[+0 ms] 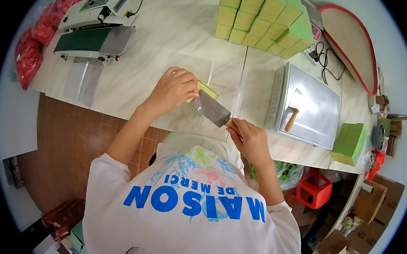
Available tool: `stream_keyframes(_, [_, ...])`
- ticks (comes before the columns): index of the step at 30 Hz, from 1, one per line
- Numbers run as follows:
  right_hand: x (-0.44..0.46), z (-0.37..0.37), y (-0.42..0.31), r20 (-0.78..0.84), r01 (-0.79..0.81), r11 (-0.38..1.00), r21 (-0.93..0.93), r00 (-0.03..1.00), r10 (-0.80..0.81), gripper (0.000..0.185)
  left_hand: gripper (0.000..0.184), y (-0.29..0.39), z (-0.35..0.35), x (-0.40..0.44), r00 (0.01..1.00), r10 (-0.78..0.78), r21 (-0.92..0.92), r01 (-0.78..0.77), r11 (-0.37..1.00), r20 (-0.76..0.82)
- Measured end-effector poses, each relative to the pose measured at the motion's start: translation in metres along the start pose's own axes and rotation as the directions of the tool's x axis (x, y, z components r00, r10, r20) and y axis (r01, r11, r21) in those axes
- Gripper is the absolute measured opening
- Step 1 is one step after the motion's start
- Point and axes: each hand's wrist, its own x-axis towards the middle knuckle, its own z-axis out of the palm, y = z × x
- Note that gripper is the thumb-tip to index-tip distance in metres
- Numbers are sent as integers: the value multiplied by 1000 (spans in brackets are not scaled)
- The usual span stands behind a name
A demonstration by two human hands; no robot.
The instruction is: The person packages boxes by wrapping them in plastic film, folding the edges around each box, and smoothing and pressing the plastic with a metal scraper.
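My right hand (pixel 251 139) is wrapped round the wooden handle of a scraper with a broad metal blade (pixel 213 110). The blade points up and left, its tip against a small green box (pixel 207 90) lying near the table's front edge. With fingers pinched together, my left hand (pixel 175 89) grips clear plastic film (pixel 196 104) at the box's near left end, close to the blade's tip. My left hand and the blade hide part of the box. More clear film (pixel 202 68) lies flat just beyond it.
A stack of green boxes (pixel 264 24) stands at the back. To the right, a metal-topped appliance (pixel 312 109) bears a second scraper (pixel 293 117), with more green boxes (pixel 350 144) beside it. At left is a sealing machine (pixel 93 40) with a green belt, near red bags (pixel 27 58).
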Motion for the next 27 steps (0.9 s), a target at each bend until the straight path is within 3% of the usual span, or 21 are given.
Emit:
stream_keyframes(10, [-35,-27,8,-10,-145,985,88,989,147,18,13,0,5,1,1000,10,24,-10,1000,-24])
stream_keyframes(12, [-35,-30,6,19,-233,960,158,972,233,17,12,0,7,3,999,12,25,-11,1000,-34])
stream_keyframes(16, [-26,-19,-6,48,-212,959,187,977,207,18,11,0,8,7,1000,17,44,-17,999,-7])
stream_keyframes(19, [-20,-4,-7,5,-90,980,180,996,91,18,10,0,8,8,1000,8,67,-8,998,-9])
stream_keyframes(27, [-3,-1,-7,-20,-109,990,92,994,111,17,17,2,10,5,992,-127,112,124,986,18])
